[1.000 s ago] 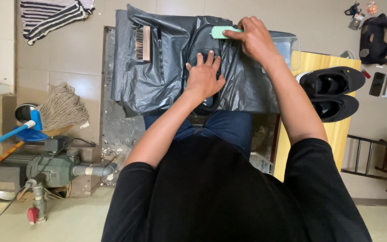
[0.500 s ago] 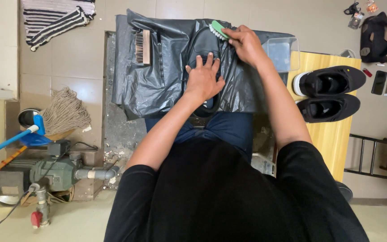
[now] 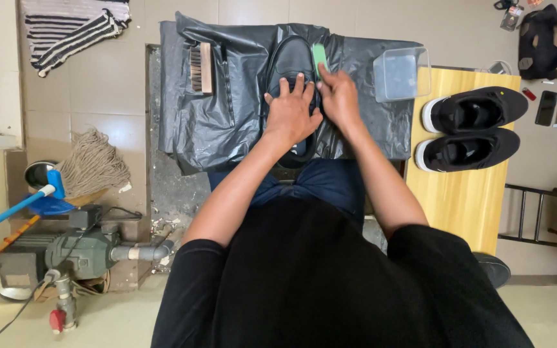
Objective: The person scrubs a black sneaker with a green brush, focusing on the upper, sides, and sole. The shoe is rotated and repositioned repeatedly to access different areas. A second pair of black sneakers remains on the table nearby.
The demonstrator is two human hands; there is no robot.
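You are looking down at your own two hands working over one black leather shoe (image 3: 289,61), which lies on a crinkled black plastic sheet (image 3: 227,109) spread across your lap. Your left hand (image 3: 289,113) lies flat on the shoe, fingers (image 3: 283,87) spread and pressing down on its upper, gripping nothing. Your right hand (image 3: 336,96) is just beside it, fingers closed around one small mint-green brush (image 3: 319,57) whose head rests along the right side of the shoe. One wooden-backed bristle brush (image 3: 200,67) lies on the sheet to the left, well apart from your hands. One clear plastic box (image 3: 400,72) sits at the sheet's right edge, by a yellow wooden table (image 3: 459,193) carrying two black slip-on shoes with white soles (image 3: 472,129), side by side. On the floor to the left are one string mop with a blue handle (image 3: 85,164), one grey-green water pump (image 3: 72,251) and one striped rug (image 3: 72,26). Compared with half a second ago, your right hand has come down from the shoe's toe to sit alongside your left, the green brush now points lengthwise along the shoe, and the clear box is uncovered; your left hand has stayed put.
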